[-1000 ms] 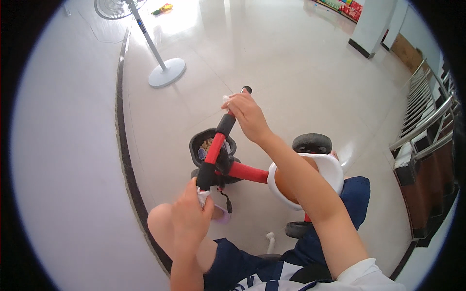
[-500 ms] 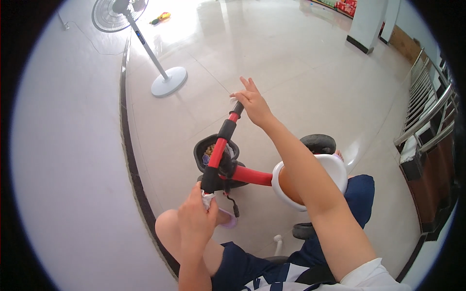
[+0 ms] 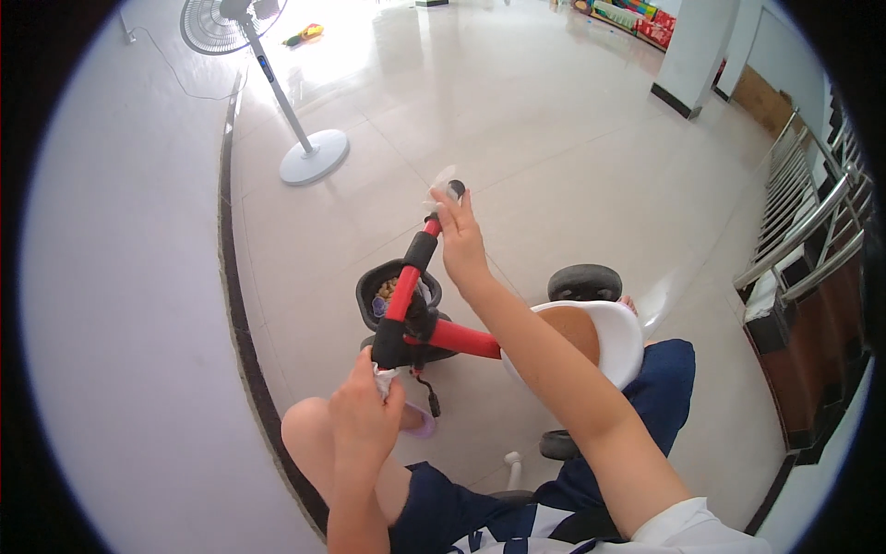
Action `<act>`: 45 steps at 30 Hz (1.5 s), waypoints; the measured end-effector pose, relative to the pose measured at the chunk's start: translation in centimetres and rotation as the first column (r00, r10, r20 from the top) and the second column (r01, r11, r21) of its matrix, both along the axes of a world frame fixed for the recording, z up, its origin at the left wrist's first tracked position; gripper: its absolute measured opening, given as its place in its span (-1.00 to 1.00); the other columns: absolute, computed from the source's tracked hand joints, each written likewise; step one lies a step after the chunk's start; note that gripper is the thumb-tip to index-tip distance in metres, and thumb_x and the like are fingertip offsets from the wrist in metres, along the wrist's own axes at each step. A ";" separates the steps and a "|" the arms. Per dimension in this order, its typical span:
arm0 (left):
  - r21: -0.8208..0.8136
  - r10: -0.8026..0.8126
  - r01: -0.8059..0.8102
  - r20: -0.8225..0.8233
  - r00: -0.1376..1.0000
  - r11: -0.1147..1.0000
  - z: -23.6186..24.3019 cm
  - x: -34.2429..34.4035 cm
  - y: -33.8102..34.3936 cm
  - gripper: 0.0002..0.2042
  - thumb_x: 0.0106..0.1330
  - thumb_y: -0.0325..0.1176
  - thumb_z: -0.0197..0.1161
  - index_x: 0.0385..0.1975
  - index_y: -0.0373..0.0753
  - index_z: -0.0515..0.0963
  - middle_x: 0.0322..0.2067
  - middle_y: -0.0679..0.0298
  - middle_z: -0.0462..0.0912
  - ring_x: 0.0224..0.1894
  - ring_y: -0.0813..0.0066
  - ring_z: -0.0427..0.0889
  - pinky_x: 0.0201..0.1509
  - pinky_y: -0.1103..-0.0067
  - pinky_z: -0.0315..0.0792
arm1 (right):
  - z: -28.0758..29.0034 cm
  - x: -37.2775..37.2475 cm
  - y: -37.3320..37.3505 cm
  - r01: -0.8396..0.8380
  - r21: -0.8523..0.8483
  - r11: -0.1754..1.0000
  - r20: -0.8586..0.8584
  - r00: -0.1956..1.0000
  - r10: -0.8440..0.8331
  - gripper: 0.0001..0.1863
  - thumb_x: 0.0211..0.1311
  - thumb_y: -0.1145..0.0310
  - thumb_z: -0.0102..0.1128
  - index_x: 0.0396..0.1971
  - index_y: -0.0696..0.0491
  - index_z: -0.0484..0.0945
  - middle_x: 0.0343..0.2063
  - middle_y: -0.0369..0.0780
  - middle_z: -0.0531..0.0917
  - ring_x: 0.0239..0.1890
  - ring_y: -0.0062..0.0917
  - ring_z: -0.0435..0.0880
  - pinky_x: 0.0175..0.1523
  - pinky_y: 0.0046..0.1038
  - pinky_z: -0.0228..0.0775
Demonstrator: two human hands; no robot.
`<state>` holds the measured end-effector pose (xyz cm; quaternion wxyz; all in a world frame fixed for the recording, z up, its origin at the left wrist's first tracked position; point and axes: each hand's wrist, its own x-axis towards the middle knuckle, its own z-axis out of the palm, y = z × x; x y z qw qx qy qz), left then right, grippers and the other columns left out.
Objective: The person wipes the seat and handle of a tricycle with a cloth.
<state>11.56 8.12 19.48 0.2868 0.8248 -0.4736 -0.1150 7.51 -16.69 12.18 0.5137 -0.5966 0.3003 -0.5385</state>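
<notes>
A child's red and black tricycle stands in front of me, its handlebar (image 3: 402,294) running from near left to far middle. At the near end my left hand (image 3: 363,411) is closed around the bar end, with a crumpled white tissue (image 3: 384,379) under its thumb. My right hand (image 3: 461,242) is at the far black grip (image 3: 456,188), fingers pressing a thin white tissue (image 3: 445,177) against it. Behind the bar hangs a black basket (image 3: 367,294) holding small tan pieces and something blue. The white seat (image 3: 624,334), with a brown middle, lies partly under my right forearm.
A standing fan (image 3: 315,157) with a cord is at the far left by the wall. Metal railings (image 3: 803,240) line the right side, near a white pillar (image 3: 699,55). A yellow and orange object (image 3: 304,36) lies on the far floor. One black wheel (image 3: 585,282) shows beyond the seat.
My right hand has moved nearer along the far grip, its fingers now lying along it with the tissue. The left hand stays at the near end. The whole view has shifted slightly.
</notes>
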 end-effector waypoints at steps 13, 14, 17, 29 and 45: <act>-0.011 -0.003 0.003 -0.011 1.000 1.000 -0.1 -0.3 0.3 -0.58 0.21 -0.39 0.16 0.08 -0.33 0.38 -0.35 -0.07 0.61 -0.33 -0.08 0.60 -0.27 0.20 0.44 | 4.1 -2.8 2.9 0.044 -0.563 0.825 -0.229 0.951 -0.207 -0.82 0.38 0.39 -0.03 -0.28 0.09 0.57 0.04 -0.10 0.56 0.12 -0.22 0.48 0.30 -0.20 0.20; -0.003 -0.004 0.004 -0.013 1.000 1.000 0.0 -0.3 0.3 -0.58 0.21 -0.39 0.16 0.08 -0.33 0.38 -0.35 -0.07 0.61 -0.33 -0.08 0.60 -0.27 0.20 0.44 | 3.8 -2.5 2.8 -0.077 -0.705 0.705 -0.299 0.933 -0.198 -0.84 0.35 0.39 0.00 -0.32 0.10 0.56 0.02 -0.12 0.57 0.14 -0.20 0.47 0.34 -0.16 0.17; 0.013 -0.008 0.008 -0.036 0.999 1.000 0.4 -0.3 0.3 -0.59 0.21 -0.39 0.16 0.08 -0.34 0.38 -0.34 -0.08 0.61 -0.33 -0.08 0.60 -0.28 0.21 0.44 | 3.0 -1.6 3.6 -0.238 -0.681 0.692 -0.416 0.904 -0.098 -0.89 0.29 0.43 0.04 -0.39 0.11 0.52 -0.18 -0.18 0.61 0.15 -0.20 0.47 0.38 -0.03 0.09; 0.015 -0.031 0.031 -0.037 0.999 0.999 -0.1 -0.1 0.7 -0.57 0.21 -0.40 0.15 0.07 -0.45 0.35 -0.34 -0.13 0.60 -0.35 -0.10 0.59 -0.30 0.18 0.43 | 2.4 -2.6 9.7 -0.328 -0.577 0.748 -0.304 0.936 0.176 -0.82 0.32 0.54 -0.08 -0.30 0.08 0.57 -0.19 -0.22 0.66 0.15 -0.19 0.49 0.42 -0.04 -0.05; 0.003 0.009 -0.008 -0.055 0.998 1.000 0.2 -0.3 0.6 -0.61 0.24 -0.38 0.13 0.06 -0.36 0.40 -0.36 -0.09 0.61 -0.36 -0.06 0.61 -0.31 0.23 0.43 | 2.0 -2.6 8.5 -0.367 -0.571 0.734 -0.422 0.898 0.121 -0.69 0.23 0.46 -0.09 -0.07 0.04 0.53 0.20 -0.23 0.46 0.42 -0.14 0.11 0.45 0.04 -0.26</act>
